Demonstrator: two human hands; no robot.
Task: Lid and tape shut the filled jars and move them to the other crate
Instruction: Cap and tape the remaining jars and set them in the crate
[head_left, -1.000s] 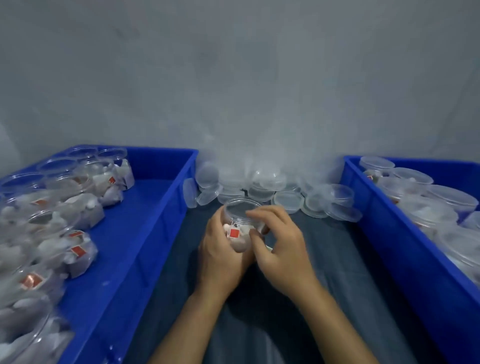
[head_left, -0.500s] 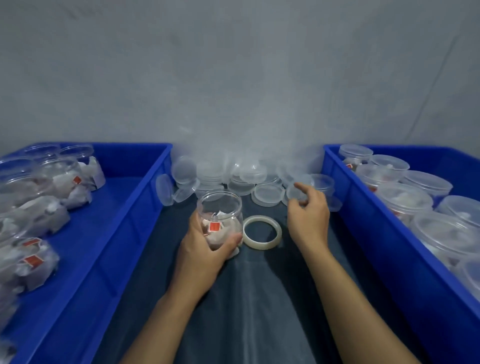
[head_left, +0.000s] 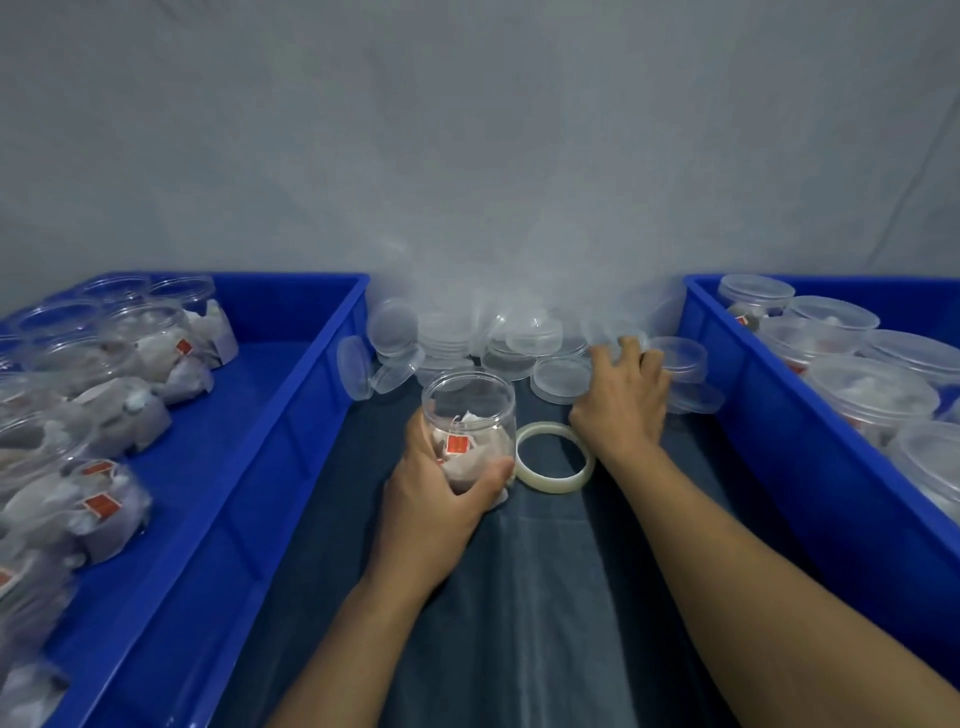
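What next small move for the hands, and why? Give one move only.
Probably the right hand should close on one clear plastic lid from the loose pile and bring it to the clear plastic jar. The left hand grips that filled jar, its mouth is uncovered, and the right fingers already reach among the lids. The clear tape roll lies beside it for afterwards.

At frame centre, the left hand (head_left: 436, 493) is gripping an open filled jar (head_left: 470, 423); the right hand (head_left: 621, 400) is touching lids (head_left: 561, 371) beside the tape roll (head_left: 555, 464).
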